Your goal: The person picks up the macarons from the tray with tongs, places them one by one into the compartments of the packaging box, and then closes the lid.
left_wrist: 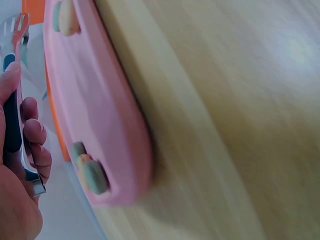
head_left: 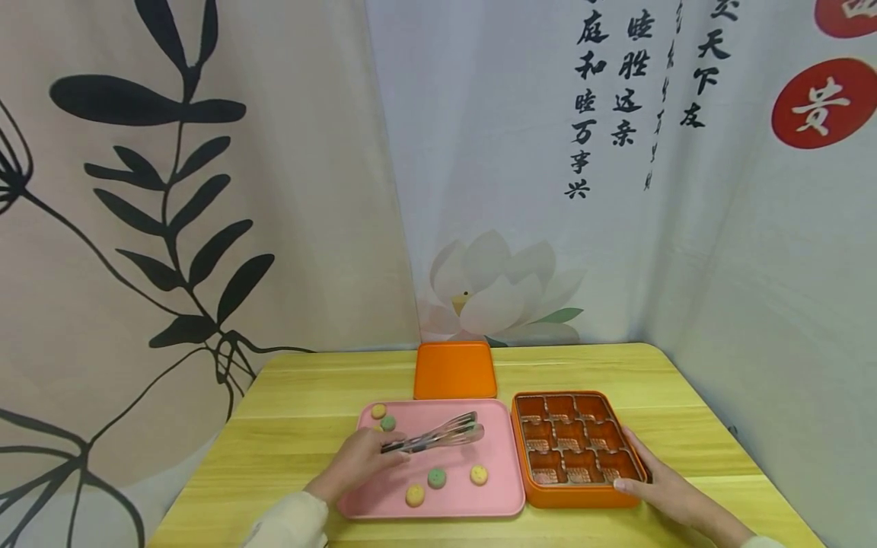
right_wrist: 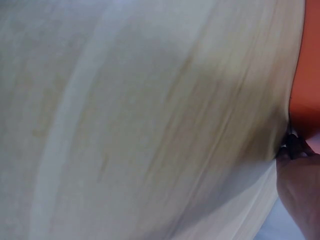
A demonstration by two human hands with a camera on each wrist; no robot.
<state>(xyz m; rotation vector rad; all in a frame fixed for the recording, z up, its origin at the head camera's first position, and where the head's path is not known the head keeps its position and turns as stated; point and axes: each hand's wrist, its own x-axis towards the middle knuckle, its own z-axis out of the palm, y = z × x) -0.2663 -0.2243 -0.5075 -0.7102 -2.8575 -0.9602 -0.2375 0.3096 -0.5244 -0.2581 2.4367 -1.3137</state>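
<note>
My left hand (head_left: 373, 460) grips metal tongs (head_left: 448, 434) with dark handles, held over the pink tray (head_left: 496, 498). In the left wrist view, the fingers curl round the tongs (left_wrist: 12, 120); a hint of green shows near the tips, but I cannot tell whether anything is pinched there. Several small round cookies lie on the tray, among them a green cookie (head_left: 436, 478) and a yellow cookie (head_left: 479, 475). On the right, my right hand (head_left: 661, 483) holds the orange box (head_left: 569, 498), thumb on its near right corner and fingers along its side.
A clear divided insert (head_left: 569, 438) with several compartments sits inside the box. Behind the tray lies a flat orange lid (head_left: 455, 371). Everything stands on a wood-grain table (head_left: 294, 415), with printed curtains (head_left: 308, 190) hanging behind and to the right.
</note>
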